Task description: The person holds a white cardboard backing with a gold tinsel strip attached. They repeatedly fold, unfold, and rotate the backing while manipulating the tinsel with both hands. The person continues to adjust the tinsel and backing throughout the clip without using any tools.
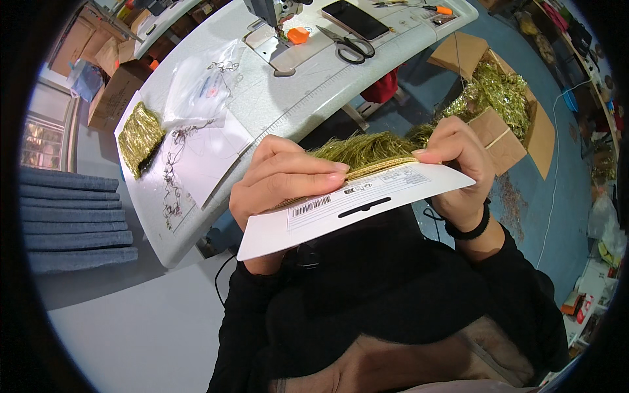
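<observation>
Currently held: a white card [357, 219] and a gold band [377, 166] edged with green-gold fringe [367, 145], in front of the torso, near the front edge of the bench [272, 95].
Card position: tilted, left end lower than right; barcode, small print and a dark hanging slot face up.
Band position: along the far long edge of the card, between the two hands; fringe extends away from the card, toward the bench.
Left hand grip: the left hand [278, 180] pinches the band and card toward the left, fingertips pressed side by side at the band.
Right hand grip: the right hand [464, 160] pinches the band and card near the right end, thumb tip at the band's end; a black wristband [470, 226] circles the wrist.
Bench, far side: a sewing machine [275, 12], with an orange piece [299, 35] beside its needle area; a phone [355, 19] and black-handled scissors [355, 51] to the right.
Bench, left side: a tinsel bundle [140, 137] near the edge; a clear plastic bag [193, 82] and a white sheet [213, 154] beside it; tangled threads [171, 173] at the sheet's left.
Floor, right: an open cardboard box [541, 141] filled with a green-gold tinsel heap [495, 95].
Left wall: a blue curtain [75, 219] hanging in folds.
</observation>
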Demonstrator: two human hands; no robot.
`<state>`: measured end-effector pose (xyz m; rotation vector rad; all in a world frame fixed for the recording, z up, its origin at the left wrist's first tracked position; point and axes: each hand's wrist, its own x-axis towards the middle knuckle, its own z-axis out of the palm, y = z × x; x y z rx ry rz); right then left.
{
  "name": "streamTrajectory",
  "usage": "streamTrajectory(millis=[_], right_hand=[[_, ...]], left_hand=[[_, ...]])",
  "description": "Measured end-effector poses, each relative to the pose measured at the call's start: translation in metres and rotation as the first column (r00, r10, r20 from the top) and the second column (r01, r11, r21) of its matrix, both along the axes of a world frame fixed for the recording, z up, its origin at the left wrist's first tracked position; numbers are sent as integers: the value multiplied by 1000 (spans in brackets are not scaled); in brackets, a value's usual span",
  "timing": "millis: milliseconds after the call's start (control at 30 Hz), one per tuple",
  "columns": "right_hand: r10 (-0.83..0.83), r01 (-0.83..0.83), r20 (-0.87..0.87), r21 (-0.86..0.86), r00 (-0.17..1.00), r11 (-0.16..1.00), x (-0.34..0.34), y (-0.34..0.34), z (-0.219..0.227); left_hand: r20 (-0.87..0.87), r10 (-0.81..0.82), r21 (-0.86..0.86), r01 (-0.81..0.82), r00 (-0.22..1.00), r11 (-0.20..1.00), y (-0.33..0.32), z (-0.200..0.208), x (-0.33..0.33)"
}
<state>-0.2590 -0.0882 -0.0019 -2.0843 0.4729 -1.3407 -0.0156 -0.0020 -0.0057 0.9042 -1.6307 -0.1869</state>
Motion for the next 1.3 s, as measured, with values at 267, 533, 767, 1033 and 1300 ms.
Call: streamTrajectory(millis=[267, 533, 767, 1033, 1300], right_hand=[[-31, 32, -38, 22, 999, 999, 1, -2, -3], [-93, 92, 28, 12, 995, 996, 4, -2, -2], [147, -226, 332, 213, 932, 950, -6, -35, -7], [463, -653, 519, 271, 718, 707, -3, -49, -3], [451, -571, 368, 354, 813, 741, 3, -27, 6]], left_hand=[[-33, 77, 11, -76, 997, 997, 1, -6, 1], [-2, 46, -27, -47, 999, 999, 0, -4, -1], [72, -326, 95, 319, 943, 943, 12, 42, -25], [-137, -557, 233, 573, 819, 786, -22, 63, -33], [-481, -414, 372, 608, 773, 701, -24, 28, -55]])
